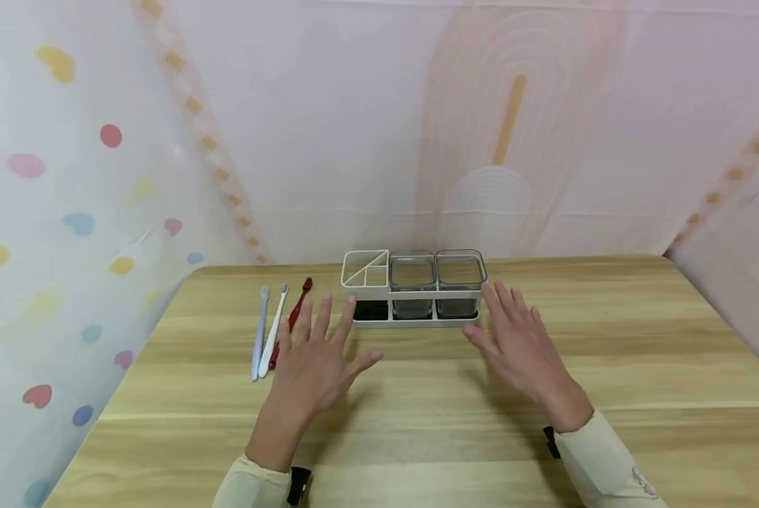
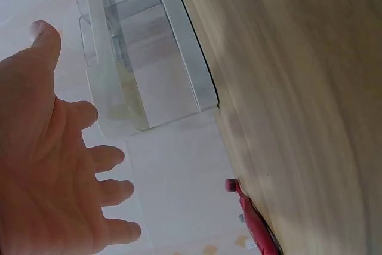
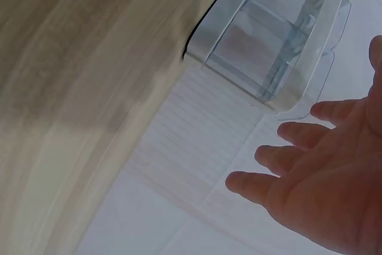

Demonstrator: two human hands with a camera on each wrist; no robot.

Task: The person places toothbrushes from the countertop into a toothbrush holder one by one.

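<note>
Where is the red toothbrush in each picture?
Head view: the red toothbrush lies on the table, left of the white holder, rightmost of three brushes, just beyond the left hand.
Left wrist view: only one end of it shows, at the bottom edge, right of the open hand.
Right wrist view: not in it.
Shared landmark: the white holder with clear cups, seen in all three views.

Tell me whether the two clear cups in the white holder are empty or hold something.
Empty, as far as the head view shows: both clear cups sit upright in the white holder, and nothing shows through their walls or above their rims.
</note>
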